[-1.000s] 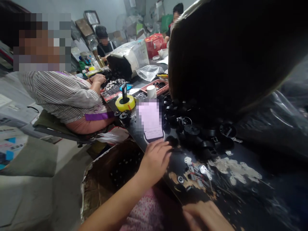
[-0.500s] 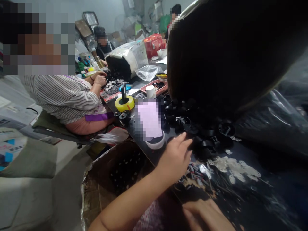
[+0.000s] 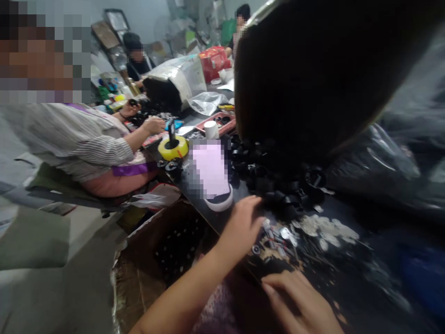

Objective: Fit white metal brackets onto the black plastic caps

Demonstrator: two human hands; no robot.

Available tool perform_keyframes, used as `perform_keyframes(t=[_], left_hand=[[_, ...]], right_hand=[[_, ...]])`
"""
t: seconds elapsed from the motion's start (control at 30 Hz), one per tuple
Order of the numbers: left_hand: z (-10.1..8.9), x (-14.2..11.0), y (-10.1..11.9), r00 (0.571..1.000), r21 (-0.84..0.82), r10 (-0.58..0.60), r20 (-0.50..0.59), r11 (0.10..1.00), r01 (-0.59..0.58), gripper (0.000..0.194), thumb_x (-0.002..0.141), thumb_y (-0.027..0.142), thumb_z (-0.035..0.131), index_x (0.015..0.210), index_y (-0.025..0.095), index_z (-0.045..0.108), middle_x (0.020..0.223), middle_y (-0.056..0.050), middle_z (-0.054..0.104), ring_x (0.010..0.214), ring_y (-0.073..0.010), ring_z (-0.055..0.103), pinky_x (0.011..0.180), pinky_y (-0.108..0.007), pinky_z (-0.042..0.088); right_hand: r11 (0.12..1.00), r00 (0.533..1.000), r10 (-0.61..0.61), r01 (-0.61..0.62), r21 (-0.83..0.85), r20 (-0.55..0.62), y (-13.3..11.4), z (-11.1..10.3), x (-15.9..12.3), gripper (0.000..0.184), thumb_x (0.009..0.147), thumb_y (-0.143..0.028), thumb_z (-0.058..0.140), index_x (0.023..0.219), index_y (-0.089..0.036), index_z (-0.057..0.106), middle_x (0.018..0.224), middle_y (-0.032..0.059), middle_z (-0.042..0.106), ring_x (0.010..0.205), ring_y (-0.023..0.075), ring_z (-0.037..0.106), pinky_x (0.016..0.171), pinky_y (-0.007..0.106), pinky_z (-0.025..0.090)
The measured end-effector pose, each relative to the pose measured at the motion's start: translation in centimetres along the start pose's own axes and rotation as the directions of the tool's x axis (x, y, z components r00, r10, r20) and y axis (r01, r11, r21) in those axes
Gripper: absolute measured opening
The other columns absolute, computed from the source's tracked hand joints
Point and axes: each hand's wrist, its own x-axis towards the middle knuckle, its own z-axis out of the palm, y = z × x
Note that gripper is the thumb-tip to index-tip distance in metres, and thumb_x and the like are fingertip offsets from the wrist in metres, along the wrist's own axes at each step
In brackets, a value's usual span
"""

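The left hand [image 3: 243, 226] reaches over the edge of the dark tabletop [image 3: 189, 188], its fingers partly open; blur hides whether they grip anything. The heap of glossy black, round plastic parts [image 3: 288, 197] lies just beyond its fingertips. Small silver-grey cylindrical parts with red bits [image 3: 274, 239] lie between the two hands, and flat silver metal plates [image 3: 327, 227] farther right. The right hand [image 3: 299, 297] is at the near edge, fingers bent; what it holds, if anything, cannot be told. Pixelation covers the lit pinkish phone screen [image 3: 210, 169]; lettering on the red box [image 3: 213, 64] is too blurred to read.
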Motion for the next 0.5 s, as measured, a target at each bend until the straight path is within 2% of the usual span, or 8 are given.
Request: perform_keyframes(t=[0.1, 0.13, 0.2, 0.27, 0.33, 0.37, 0.43, 0.5], left_hand=[[-0.3, -0.7, 0.1, 0.999, -0.099, -0.023, -0.028, 0.995, 0.02, 0.045, 0.088, 0.024, 0.057, 0.13, 0.02, 0.041, 0.126, -0.012, 0.055, 0.12, -0.0226, 0.052, 0.104, -0.045, 0.042], [-0.4, -1.2, 0.3, 0.999, -0.135, -0.027, -0.029, 0.991, 0.023, 0.048, 0.087, 0.025, 0.058, 0.131, 0.021, 0.039, 0.127, -0.012, 0.054, 0.121, -0.0231, 0.051, 0.104, -0.046, 0.041], [-0.4, -2.4, 1.1, 1.0, -0.19, 0.025, -0.013, 0.981, -0.027, 0.053, 0.085, 0.024, 0.062, 0.133, 0.024, 0.038, 0.13, -0.011, 0.051, 0.124, -0.0236, 0.048, 0.106, -0.046, 0.04], [-0.4, -4.1, 2.3, 0.984, -0.228, 0.175, 0.044, 0.96, -0.161, 0.059, 0.084, 0.018, 0.062, 0.136, 0.028, 0.036, 0.13, -0.01, 0.052, 0.126, -0.023, 0.047, 0.107, -0.044, 0.04], [-0.7, -5.8, 3.3, 0.945, -0.27, 0.301, 0.129, 0.927, -0.259, 0.066, 0.084, 0.01, 0.058, 0.141, 0.031, 0.031, 0.133, -0.01, 0.052, 0.129, -0.0224, 0.045, 0.108, -0.043, 0.039], [-0.8, -6.4, 3.7, 0.936, -0.296, 0.302, 0.178, 0.924, -0.242, 0.07, 0.084, 0.009, 0.058, 0.143, 0.032, 0.029, 0.136, -0.01, 0.051, 0.131, -0.023, 0.044, 0.108, -0.044, 0.039], [-1.1, -7.3, 4.0, 0.941, -0.359, 0.153, 0.303, 0.933, -0.036, 0.071, 0.084, 0.014, 0.059, 0.144, 0.035, 0.027, 0.143, -0.009, 0.047, 0.132, -0.0251, 0.043, 0.108, -0.046, 0.039], [-1.3, -7.4, 3.8, 0.897, -0.425, -0.055, 0.438, 0.867, 0.261, 0.06, 0.087, 0.024, 0.058, 0.141, 0.036, 0.034, 0.145, -0.006, 0.046, 0.132, -0.0264, 0.044, 0.107, -0.046, 0.04]], right_hand=[[0.989, 0.988, 0.135, -0.128, 0.08, -0.076, -0.8, -0.8, 0.1, 0.016, 0.088, -0.024, 0.051, 0.081, -0.024, 0.065, 0.076, -0.0002, 0.068, 0.072, 0.0157, 0.064, 0.069, 0.026, 0.049], [0.973, 0.971, 0.21, -0.197, 0.12, -0.112, -1.1, -1.2, 0.2, 0.017, 0.089, -0.026, 0.051, 0.081, -0.024, 0.065, 0.076, 0.0005, 0.069, 0.072, 0.0159, 0.064, 0.069, 0.027, 0.049], [0.912, 0.907, 0.387, -0.352, 0.212, -0.162, -1.5, -2.3, 0.5, 0.018, 0.088, -0.034, 0.052, 0.085, -0.023, 0.065, 0.076, 0.0008, 0.068, 0.069, 0.0156, 0.063, 0.065, 0.025, 0.048], [0.843, 0.851, 0.507, -0.457, 0.284, -0.135, -1.8, -3.4, 0.7, 0.021, 0.085, -0.041, 0.056, 0.091, -0.022, 0.063, 0.076, -0.0002, 0.068, 0.066, 0.0148, 0.062, 0.06, 0.024, 0.048], [0.815, 0.843, 0.535, -0.499, 0.294, -0.053, -2.2, -4.2, 0.9, 0.021, 0.081, -0.04, 0.06, 0.09, -0.021, 0.061, 0.076, -0.0011, 0.067, 0.066, 0.0142, 0.061, 0.06, 0.024, 0.047], [0.815, 0.847, 0.531, -0.505, 0.286, -0.019, -2.3, -4.4, 0.9, 0.017, 0.081, -0.038, 0.06, 0.087, -0.021, 0.06, 0.075, -0.0015, 0.066, 0.067, 0.0138, 0.06, 0.06, 0.024, 0.047], [0.814, 0.844, 0.536, -0.518, 0.261, 0.005, -2.5, -4.4, 0.8, 0.011, 0.083, -0.032, 0.056, 0.081, -0.021, 0.058, 0.073, -0.0019, 0.065, 0.066, 0.013, 0.058, 0.061, 0.023, 0.046], [0.818, 0.838, 0.545, -0.53, 0.225, -0.008, -2.5, -4.3, 0.6, 0.009, 0.084, -0.028, 0.054, 0.081, -0.021, 0.058, 0.073, -0.0021, 0.064, 0.067, 0.013, 0.057, 0.061, 0.024, 0.044]])
